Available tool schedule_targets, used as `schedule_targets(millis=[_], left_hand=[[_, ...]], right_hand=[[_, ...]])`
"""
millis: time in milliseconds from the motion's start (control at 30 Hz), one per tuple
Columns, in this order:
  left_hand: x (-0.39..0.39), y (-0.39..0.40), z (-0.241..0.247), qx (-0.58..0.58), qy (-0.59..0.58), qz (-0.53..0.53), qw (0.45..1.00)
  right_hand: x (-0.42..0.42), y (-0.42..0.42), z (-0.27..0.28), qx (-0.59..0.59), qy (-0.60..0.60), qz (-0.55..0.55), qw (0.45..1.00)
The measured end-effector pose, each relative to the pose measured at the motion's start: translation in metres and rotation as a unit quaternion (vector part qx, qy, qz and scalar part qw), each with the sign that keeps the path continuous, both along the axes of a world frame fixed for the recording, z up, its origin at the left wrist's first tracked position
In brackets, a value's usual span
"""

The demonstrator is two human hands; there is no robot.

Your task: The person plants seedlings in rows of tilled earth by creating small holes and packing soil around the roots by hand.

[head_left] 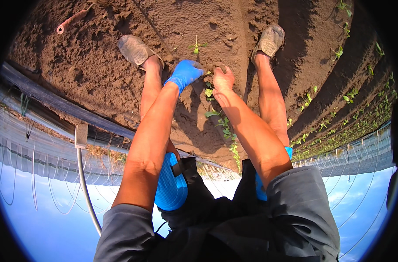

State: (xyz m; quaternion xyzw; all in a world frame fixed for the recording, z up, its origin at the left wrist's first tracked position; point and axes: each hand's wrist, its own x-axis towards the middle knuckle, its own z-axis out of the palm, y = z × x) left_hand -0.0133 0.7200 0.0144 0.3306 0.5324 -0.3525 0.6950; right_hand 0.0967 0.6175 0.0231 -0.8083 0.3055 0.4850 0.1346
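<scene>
My left hand [186, 74], in a blue glove, is low over the brown soil [218, 36], its fingers bent towards the middle. Just right of it is my right hand [224, 78], bare, with curled fingers close to the ground. Between the two hands small green leaves [208, 72] show at the soil. Whether either hand grips anything is too small to tell. A seedling [196, 47] stands by itself above the hands in the picture. Below them runs a row of green seedlings [226, 126], partly beside my right forearm.
My shoes [136, 50] stand on the soil either side of the row. A reddish tube-like thing [73, 21] lies at the upper left. More seedling rows [351, 95] and furrows fill the right. A dark pipe or rail [64, 102] and a metal hoop [84, 186] are at the left.
</scene>
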Motion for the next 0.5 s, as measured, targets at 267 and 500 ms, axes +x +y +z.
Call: schedule_targets(millis=[267, 500], left_hand=[[-0.004, -0.014, -0.006, 0.01, -0.007, 0.017, 1.0], [-0.014, -0.02, -0.01, 0.006, -0.033, 0.008, 0.999]], right_hand=[[0.023, 0.023, 0.024, 0.057, 0.061, -0.08, 0.993], [0.033, 0.011, 0.016, 0.059, 0.113, -0.083, 0.988]])
